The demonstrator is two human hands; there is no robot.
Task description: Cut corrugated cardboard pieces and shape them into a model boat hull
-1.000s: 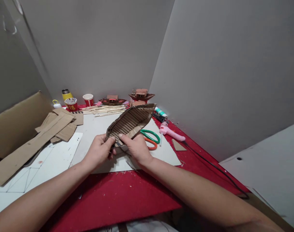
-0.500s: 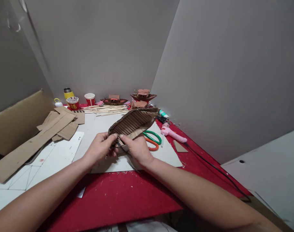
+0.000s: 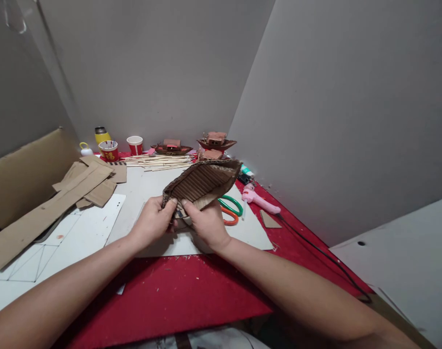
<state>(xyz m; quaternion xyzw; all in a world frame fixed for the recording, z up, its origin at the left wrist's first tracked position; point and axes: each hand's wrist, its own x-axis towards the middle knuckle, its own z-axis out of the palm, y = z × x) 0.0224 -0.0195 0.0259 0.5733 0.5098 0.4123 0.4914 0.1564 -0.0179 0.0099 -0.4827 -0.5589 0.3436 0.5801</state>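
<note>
A boat-shaped cardboard hull [image 3: 202, 183] with a ribbed brown inside is held up over the white board [image 3: 144, 184], its pointed far end tilted up to the right. My left hand [image 3: 154, 218] grips the near end, thumb on the inner edge and fingers underneath. Close beside it, my right hand [image 3: 208, 225] pinches the hull's near rim, its thumb almost meeting the left one. Both hands' lower fingers are partly hidden. Behind my right hand lie scissors [image 3: 232, 206] with green and orange handles.
Cardboard strips [image 3: 86, 182] lie at left on a sheet with drawn lines. Several wooden sticks [image 3: 158, 161], paper cups [image 3: 135, 145] and small model boats [image 3: 171, 147] line the back. At right are a pink glue gun [image 3: 259, 198], its black cord [image 3: 322, 251] and a cardboard triangle [image 3: 270, 219].
The hull has turned slightly, and its near corner now sits a little differently between my thumbs. Both hands keep their hold; the view has shifted slightly.
</note>
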